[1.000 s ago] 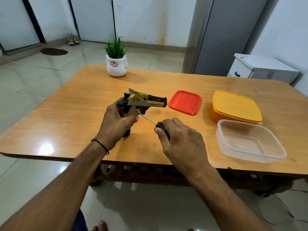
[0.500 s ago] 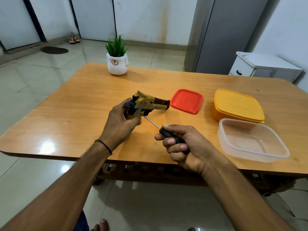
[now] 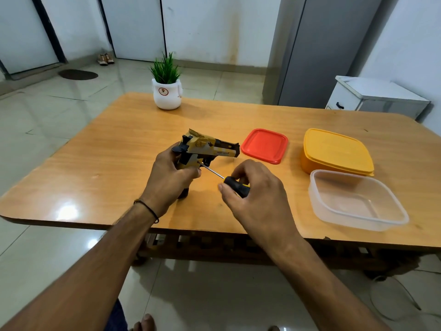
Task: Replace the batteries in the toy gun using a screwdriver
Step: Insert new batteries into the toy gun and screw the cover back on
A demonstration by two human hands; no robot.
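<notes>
We hold the toy gun (image 3: 207, 149) in our left hand (image 3: 167, 177), fingers wrapped round its grip, just above the wooden table (image 3: 107, 163). The barrel's long axis runs sideways, muzzle pointing away from the left hand toward the right, where the red lid (image 3: 265, 145) lies just beyond it. The grip runs down through the left hand, and its dark lower end shows beneath the hand, near the tabletop; we cannot tell whether it touches.

Our right hand (image 3: 257, 194) pinches the black handle of the screwdriver (image 3: 235, 186) between thumb and curled fingers. The screwdriver's long axis slants from the right hand up and leftward, and its thin metal shaft bridges the gap between the two hands. The tip meets the side of the gun's grip, just above the left hand's fingertips.

Right of the right hand stands a clear container (image 3: 353, 199), and beyond it a yellow container (image 3: 334, 151) with its lid on. Far beyond the left hand sits a white plant pot (image 3: 167, 94).
</notes>
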